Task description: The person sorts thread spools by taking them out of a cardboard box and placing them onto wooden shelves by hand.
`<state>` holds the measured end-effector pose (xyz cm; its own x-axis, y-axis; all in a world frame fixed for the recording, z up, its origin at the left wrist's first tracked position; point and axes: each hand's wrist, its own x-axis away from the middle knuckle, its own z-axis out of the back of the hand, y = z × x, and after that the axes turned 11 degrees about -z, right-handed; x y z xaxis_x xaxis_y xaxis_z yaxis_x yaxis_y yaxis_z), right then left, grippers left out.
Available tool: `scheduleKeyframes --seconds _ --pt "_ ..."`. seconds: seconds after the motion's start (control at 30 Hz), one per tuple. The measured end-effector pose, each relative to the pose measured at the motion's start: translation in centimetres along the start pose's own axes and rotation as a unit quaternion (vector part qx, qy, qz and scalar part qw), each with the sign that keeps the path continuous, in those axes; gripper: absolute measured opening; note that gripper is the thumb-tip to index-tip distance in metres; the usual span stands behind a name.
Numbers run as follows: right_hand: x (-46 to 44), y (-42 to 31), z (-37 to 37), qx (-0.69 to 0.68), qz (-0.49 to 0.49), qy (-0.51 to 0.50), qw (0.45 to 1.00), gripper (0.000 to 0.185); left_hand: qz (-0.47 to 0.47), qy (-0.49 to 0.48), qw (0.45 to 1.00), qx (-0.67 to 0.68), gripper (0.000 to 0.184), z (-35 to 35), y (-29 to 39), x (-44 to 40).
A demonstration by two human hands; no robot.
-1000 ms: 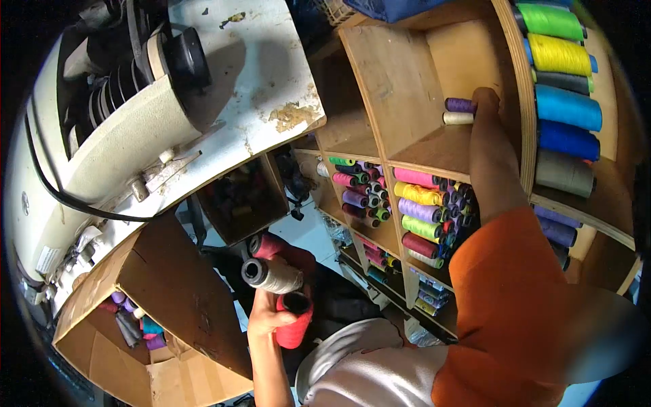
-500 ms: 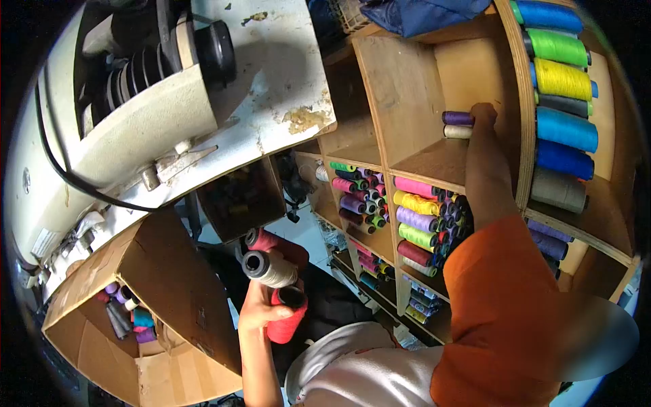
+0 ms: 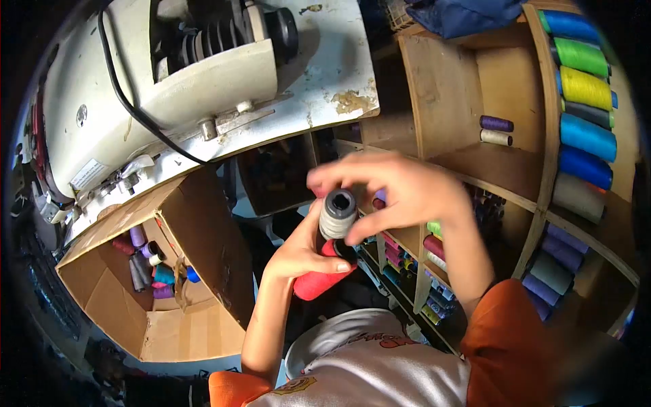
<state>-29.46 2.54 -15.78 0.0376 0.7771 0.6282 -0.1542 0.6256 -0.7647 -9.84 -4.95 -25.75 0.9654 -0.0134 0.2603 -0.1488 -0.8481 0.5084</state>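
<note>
My left hand (image 3: pixel 295 252) is wrapped round spools of thread in front of my chest. One is a cream spool (image 3: pixel 336 224) with its dark hollow end facing up. Below it a red spool (image 3: pixel 314 282) tilts down to the left. Over the cream spool my right hand (image 3: pixel 417 193) curves with fingers and thumb apart, slightly blurred and holding nothing; whether its thumb touches the spool I cannot tell. On the wooden shelf beyond lie a purple spool (image 3: pixel 497 123) and another cream spool (image 3: pixel 496 138), one above the other.
At left stands an open cardboard box (image 3: pixel 196 332) with several spools inside. Above it a sewing machine (image 3: pixel 203 74) sits on a worn white table (image 3: pixel 332 61). The wooden shelving (image 3: pixel 441 81) at right holds rows of coloured spools, among them a yellow spool (image 3: pixel 585 88).
My right hand has left the purple and cream spools on the shelf and come back beside my left hand. The view has shifted, and the held spools are now nearer the middle.
</note>
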Motion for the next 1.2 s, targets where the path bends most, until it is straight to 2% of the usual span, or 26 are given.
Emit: scheduleKeyframes --seconds 0.07,0.1,0.2,0.23,0.3,0.37,0.4,0.47,0.5,0.53,0.6,0.63,0.7,0.77,0.83,0.87,0.9,0.93,0.97,1.03,1.1,1.2 --pt "0.2 0.8 -1.6 0.135 0.064 0.079 0.986 0.048 0.011 -0.03 0.999 -0.002 0.12 0.4 -0.3 0.4" --pt "0.7 0.3 -1.5 0.104 0.082 0.092 0.987 0.039 0.015 -0.047 0.999 -0.002 0.122 0.6 -0.6 0.7" --pt "2.3 -0.3 -0.9 0.045 0.121 0.133 0.983 0.039 -0.018 -0.059 0.995 0.081 0.127 -0.3 -0.7 1.7" --pt "2.6 -0.3 -0.8 0.02 0.147 0.151 0.977 0.036 -0.01 -0.036 0.993 0.112 0.13 -0.6 -0.5 2.0" --pt "3.4 -0.2 -0.3 -0.02 0.128 0.17 0.977 0.036 -0.023 -0.042 0.99 0.134 0.131 -0.5 -0.4 2.1" --pt "4.0 0.9 -0.2 -0.077 0.104 0.2 0.971 0.038 -0.079 -0.028 0.987 0.137 0.132 -0.3 -0.3 1.4" --pt "4.5 0.2 0.1 -0.185 0.095 0.293 0.933 0.033 -0.101 -0.007 0.984 0.146 0.133 -0.4 0.1 1.0" --pt "5.1 0.8 1.6 -0.163 0.077 0.345 0.921 0.033 -0.114 -0.03 0.98 0.159 0.134 0.4 0.3 1.1" --pt "5.6 1.1 3.0 -0.1 0.04 0.402 0.91 0.033 -0.121 -0.027 0.98 0.153 0.131 0.5 0.4 1.3" --pt "6.0 1.5 4.7 -0.036 0.001 0.453 0.891 0.033 -0.119 -0.025 0.981 0.152 0.129 0.5 0.3 1.5" --pt "6.9 4.3 8.9 -0.034 -0.112 0.563 0.818 0.033 -0.112 -0.019 0.982 0.15 0.125 0.7 0.1 2.0" --pt "7.8 9.0 13.2 0.033 -0.16 0.627 0.762 0.035 -0.115 -0.019 0.982 0.146 0.119 0.9 -0.2 2.3" --pt "9.6 13.0 18.9 0.115 -0.313 0.689 0.644 0.044 -0.093 -0.013 0.986 0.14 0.117 0.8 -0.3 3.3" --pt "10.7 18.2 24.1 0.293 -0.511 0.645 0.487 0.047 -0.087 -0.011 0.988 0.128 0.115 1.1 -0.5 3.9" --pt "12.8 25.0 30.4 0.317 -0.651 0.481 0.494 0.052 -0.078 0.004 0.99 0.12 0.113 1.4 -0.8 5.3" --pt "12.9 22.9 29.5 0.28 -0.673 0.47 0.498 0.053 -0.079 0.024 0.989 0.12 0.113 1.4 -1.0 5.9" --pt "13.6 25.1 30.7 0.29 -0.668 0.477 0.492 0.054 -0.084 0.034 0.991 0.099 0.113 2.0 -1.6 6.7" --pt "14.7 27.5 31.1 0.328 -0.617 0.523 0.488 0.051 -0.091 0.043 0.992 0.076 0.113 2.7 -2.2 7.2" --pt "15.8 30.4 32.3 0.373 -0.638 0.485 0.467 0.049 -0.066 0.053 0.99 0.115 0.113 2.6 -2.2 7.8" --pt "15.2 30.8 32.3 0.367 -0.669 0.468 0.446 0.047 -0.063 0.087 0.985 0.132 0.113 2.6 -2.8 8.4" --pt "15.0 30.5 32.2 0.261 -0.687 0.513 0.443 0.045 -0.048 0.111 0.984 0.133 0.113 2.7 -3.4 8.7" --pt "15.4 34.8 34.1 0.308 -0.637 0.59 0.388 0.04 -0.041 0.13 0.987 0.084 0.112 3.2 -4.2 10.2"
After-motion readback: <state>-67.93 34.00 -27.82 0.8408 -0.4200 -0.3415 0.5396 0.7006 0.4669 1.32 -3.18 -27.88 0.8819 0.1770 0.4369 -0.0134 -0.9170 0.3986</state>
